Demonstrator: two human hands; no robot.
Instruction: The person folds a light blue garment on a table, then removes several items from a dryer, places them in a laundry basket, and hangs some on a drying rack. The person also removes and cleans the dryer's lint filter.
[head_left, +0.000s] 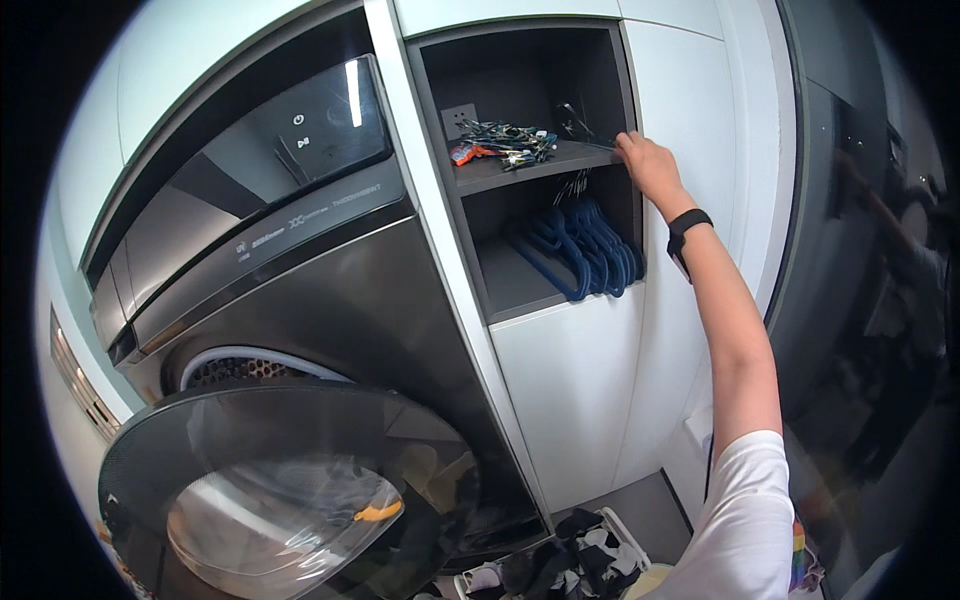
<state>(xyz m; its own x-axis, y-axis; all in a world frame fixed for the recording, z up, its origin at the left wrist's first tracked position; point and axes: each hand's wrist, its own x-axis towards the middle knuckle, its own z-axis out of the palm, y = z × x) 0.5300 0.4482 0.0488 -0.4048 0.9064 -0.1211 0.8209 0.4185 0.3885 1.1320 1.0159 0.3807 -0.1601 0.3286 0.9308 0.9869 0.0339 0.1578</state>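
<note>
My right hand (651, 171) reaches up to the right edge of an open grey cabinet niche, its fingers closed around one end of a thin metal object (592, 133). That object's other end extends over the upper shelf (495, 178); its exact kind is hard to make out. Left of it on the same shelf lies a tangled pile of clip-like items (514, 141), with an orange item (469, 154) at its side. Below, several blue clothes hangers (581, 251) stand bunched in the lower compartment. My left hand is out of view.
A dark front-loading laundry machine (330, 300) stands at left, its round door (292, 405) swung out towards me. Low down, a white basket (628, 534) holds dark and white clothes (559, 562). A wall socket (459, 118) sits inside the niche. A dark glossy panel (840, 300) rises at right.
</note>
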